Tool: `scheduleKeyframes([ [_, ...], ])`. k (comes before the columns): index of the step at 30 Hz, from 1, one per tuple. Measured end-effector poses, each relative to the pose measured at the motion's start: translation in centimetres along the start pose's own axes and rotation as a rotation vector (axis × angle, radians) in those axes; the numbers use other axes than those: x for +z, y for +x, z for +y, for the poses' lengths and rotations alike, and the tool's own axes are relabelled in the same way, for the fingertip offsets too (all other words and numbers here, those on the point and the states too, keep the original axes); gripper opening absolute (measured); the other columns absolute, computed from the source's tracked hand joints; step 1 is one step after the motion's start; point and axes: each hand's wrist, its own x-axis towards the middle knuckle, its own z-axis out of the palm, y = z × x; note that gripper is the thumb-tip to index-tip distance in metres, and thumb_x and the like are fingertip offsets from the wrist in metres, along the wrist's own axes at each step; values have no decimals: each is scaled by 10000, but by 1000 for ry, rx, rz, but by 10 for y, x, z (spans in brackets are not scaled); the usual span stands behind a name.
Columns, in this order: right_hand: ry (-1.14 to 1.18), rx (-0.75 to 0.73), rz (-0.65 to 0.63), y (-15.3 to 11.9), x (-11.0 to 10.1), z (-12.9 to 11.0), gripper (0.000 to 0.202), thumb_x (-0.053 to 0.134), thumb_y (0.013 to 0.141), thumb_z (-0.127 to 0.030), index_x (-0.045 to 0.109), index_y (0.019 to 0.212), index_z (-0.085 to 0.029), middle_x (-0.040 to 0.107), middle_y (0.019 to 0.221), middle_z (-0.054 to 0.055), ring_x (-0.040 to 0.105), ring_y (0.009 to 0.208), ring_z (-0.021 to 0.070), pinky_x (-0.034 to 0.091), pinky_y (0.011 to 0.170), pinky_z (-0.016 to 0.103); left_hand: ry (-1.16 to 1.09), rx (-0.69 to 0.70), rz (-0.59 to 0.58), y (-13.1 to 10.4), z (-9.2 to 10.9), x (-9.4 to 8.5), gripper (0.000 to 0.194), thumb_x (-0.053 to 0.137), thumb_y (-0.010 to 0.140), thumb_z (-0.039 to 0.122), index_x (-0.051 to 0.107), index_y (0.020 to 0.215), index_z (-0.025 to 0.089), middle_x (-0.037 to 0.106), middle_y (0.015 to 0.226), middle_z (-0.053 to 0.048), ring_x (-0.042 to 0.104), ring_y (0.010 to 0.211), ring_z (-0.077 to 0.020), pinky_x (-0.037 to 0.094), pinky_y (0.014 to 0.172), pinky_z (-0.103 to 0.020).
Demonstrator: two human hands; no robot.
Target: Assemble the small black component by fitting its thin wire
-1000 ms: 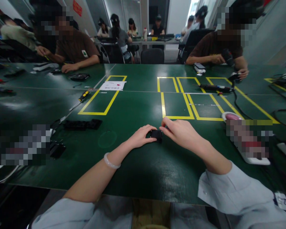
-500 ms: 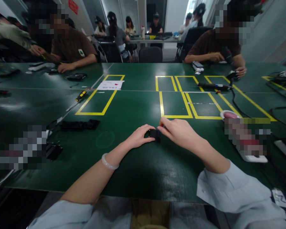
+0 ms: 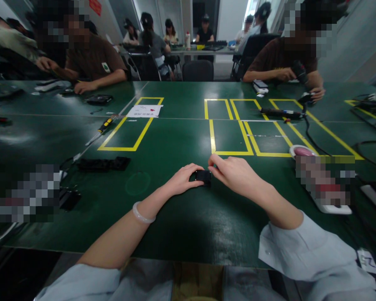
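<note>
A small black block-like object (image 3: 203, 177) rests on the green table (image 3: 175, 225) in front of me. My left hand (image 3: 186, 179) grips it from the left, thumb on the near side and fingers over the far side. My right hand (image 3: 230, 170) is at the block's right edge, its fingers bent together in a pinch. Whatever lies between those fingertips is too small to make out.
Yellow tape outlines (image 3: 232, 153) mark the table beyond my hands. A yellow-black screwdriver (image 3: 105, 125), a paper sheet (image 3: 145, 110) and a black strip-like item (image 3: 103, 164) lie leftward. Rightward are a white tray (image 3: 335, 208) and a black tool (image 3: 280, 113). Two people sit opposite.
Both hands and the black block stay nearly where they were. The view has shifted very slightly.
</note>
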Motion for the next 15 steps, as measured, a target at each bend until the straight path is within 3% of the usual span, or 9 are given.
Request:
scheduleKeyframes([
  [10,27,29,3,3,3,4,230,350,970,-343,514,1016,-189,650,706,14,591,616,156,225,543,252,27,17,-3,1,-5,2,400,600,852,451,539,1179,229,583,1087,-53,559,1009,-232,434,883,-346],
  [15,21,49,-26,3,1,0,303,338,974,-422,535,971,-191,646,691,22,583,610,162,204,533,259,22,31,3,0,-6,3,388,588,861,455,544,1173,228,586,1093,-56,550,1028,-236,425,902,-353],
])
